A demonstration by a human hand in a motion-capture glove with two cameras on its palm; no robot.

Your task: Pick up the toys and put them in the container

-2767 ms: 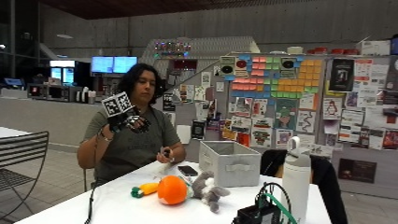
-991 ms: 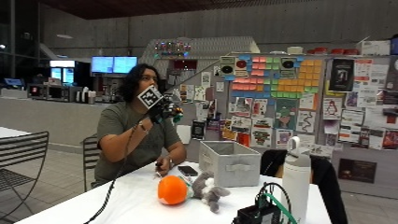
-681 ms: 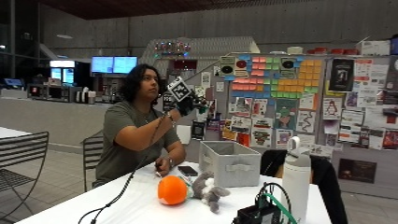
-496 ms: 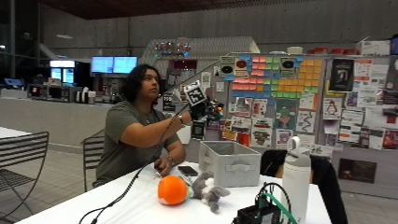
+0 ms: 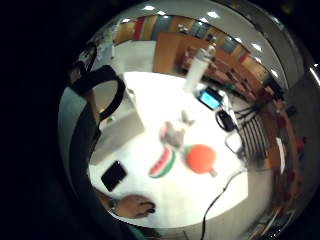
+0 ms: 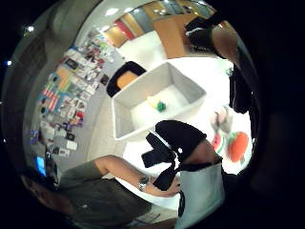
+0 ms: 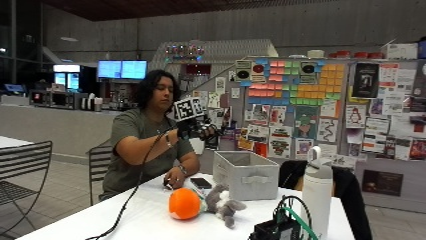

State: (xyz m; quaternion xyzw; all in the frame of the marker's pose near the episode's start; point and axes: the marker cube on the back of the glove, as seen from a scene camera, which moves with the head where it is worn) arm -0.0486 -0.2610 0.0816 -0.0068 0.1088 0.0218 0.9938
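My gloved right hand [image 7: 197, 131] is raised above and to the person's side of the grey fabric container [image 7: 246, 173]. Its fingers [image 6: 177, 137] are spread and hold nothing. A small yellow and green toy [image 6: 157, 104] lies on the container's floor [image 6: 143, 112]. On the white table in front of the container are an orange ball toy [image 7: 184, 203], a grey plush animal [image 7: 221, 204] and a watermelon slice toy [image 5: 162, 162]. The slice is hidden behind the ball in the outside view.
A black phone [image 7: 200, 183] lies beside the container, and the person's bare left hand [image 7: 174, 184] rests near it. A tall white bottle [image 7: 317, 187] and a black device with cables [image 7: 283, 230] stand at the table's near right. A cable [image 7: 133, 200] hangs from the glove.
The hand swung from beside the person's shoulder across towards the container. The yellow-orange toy that lay left of the ball 2.8 s ago is gone from the table.
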